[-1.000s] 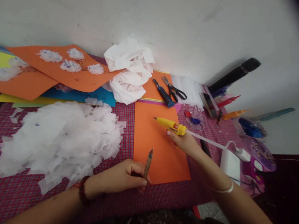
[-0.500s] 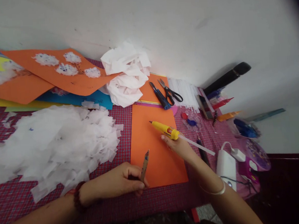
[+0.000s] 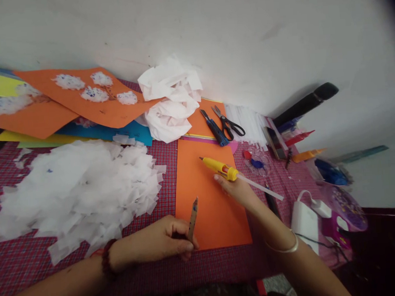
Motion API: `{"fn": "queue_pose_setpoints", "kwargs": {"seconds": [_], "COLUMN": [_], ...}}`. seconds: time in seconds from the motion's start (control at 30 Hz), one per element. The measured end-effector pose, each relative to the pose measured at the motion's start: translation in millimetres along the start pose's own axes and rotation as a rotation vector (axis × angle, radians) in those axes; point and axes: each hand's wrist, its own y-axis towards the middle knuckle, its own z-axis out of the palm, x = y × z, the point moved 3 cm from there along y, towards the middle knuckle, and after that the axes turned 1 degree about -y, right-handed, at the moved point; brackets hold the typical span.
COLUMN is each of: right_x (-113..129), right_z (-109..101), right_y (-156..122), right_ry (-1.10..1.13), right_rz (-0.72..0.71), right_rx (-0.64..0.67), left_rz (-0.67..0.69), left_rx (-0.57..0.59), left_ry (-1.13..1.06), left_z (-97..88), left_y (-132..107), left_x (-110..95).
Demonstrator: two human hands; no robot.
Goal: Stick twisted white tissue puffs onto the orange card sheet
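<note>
My left hand (image 3: pixel 172 240) is closed round a short pencil (image 3: pixel 192 221), its tip pointing up, near the lower left of an orange paper sheet (image 3: pixel 211 205). Over the sheet's right half, my right hand (image 3: pixel 236 189) grips a yellow hot glue gun (image 3: pixel 219 168). The gun's dark nozzle points to the upper left, and a long translucent glue stick (image 3: pixel 263 187) sticks out of its back. To the left of the sheet lies a wide heap of cut white tissue pieces (image 3: pixel 85 187).
Crumpled white tissue (image 3: pixel 170 100) lies against the wall beside orange cards (image 3: pixel 96 101) with white tufts. A utility knife (image 3: pixel 215 128), scissors (image 3: pixel 228 123) and many glue sticks (image 3: pixel 248 122) lie behind the sheet. At right are a white power strip (image 3: pixel 304 224) and a phone (image 3: pixel 275 142).
The whole view has shifted slightly, so things appear a little further right. Both hands keep their holds and have barely moved over the sheet.
</note>
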Motion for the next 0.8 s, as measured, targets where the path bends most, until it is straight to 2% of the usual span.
{"fn": "queue_pose_setpoints", "kwargs": {"seconds": [0.13,0.4,0.57,0.7,0.8], "right_x": [-4,-12,-2,7,5], "right_z": [1,3,0,-2,-2], "right_y": [1,8,3,-6,-6], "right_ry": [0.020,-0.017,0.041,0.004,-0.029], "right_rz": [0.055,0.019,0.065,0.012,0.001], "right_rx": [0.015,-0.026,0.004,0.054,0.039], "left_rz": [0.012,0.030,0.034,0.025,0.020], "left_rx": [0.008,-0.002,0.011,-0.006,-0.003], "left_ry": [-0.006,0.041,0.027,0.042,0.044], "left_z": [-0.3,-1.1,-0.7,-0.6,-0.9], "left_y": [0,-1,-1,0,-1], "left_x": [1,-2,-3,-3,-2]}}
